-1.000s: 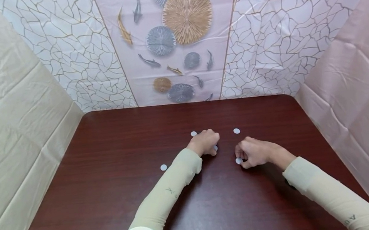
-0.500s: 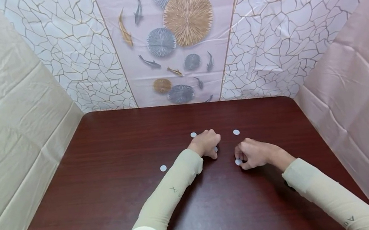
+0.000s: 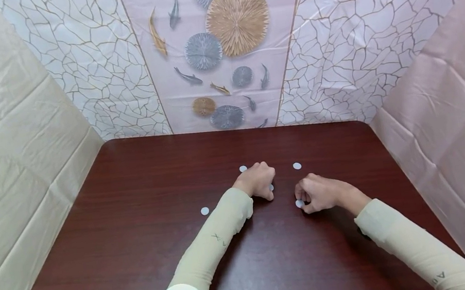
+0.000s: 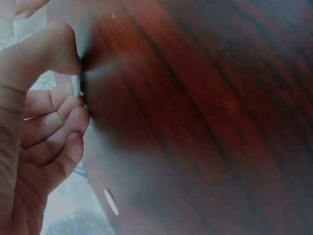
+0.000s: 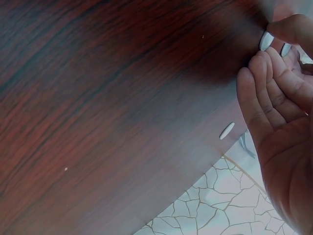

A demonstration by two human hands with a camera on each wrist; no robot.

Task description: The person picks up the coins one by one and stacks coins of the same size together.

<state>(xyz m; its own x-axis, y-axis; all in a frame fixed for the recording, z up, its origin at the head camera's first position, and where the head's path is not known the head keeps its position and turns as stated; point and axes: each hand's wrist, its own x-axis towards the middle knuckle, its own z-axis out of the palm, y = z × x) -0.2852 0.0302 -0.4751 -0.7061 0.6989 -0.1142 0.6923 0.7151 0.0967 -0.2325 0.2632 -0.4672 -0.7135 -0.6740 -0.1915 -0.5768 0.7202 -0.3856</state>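
My left hand point(image 3: 258, 181) pinches a small white disc point(image 4: 76, 85) between thumb and fingertips, low at the dark wooden tabletop point(image 3: 150, 254). In the head view only part of this disc shows past the hand. To the right, my right hand point(image 3: 320, 192) pinches a second white disc point(image 3: 299, 203) between its thumb and fingers, also down at the tabletop. The right wrist view shows this disc point(image 5: 266, 40) standing on a slant between the thumb and fingertips. A gap of bare wood separates the two hands.
One loose white disc point(image 3: 243, 168) lies just behind my left hand, another disc point(image 3: 297, 166) beyond my right hand. A third loose disc point(image 3: 204, 211) rests left of my left sleeve point(image 3: 214, 238). Patterned sheeting point(image 3: 221, 58) hangs behind the table and along both sides.
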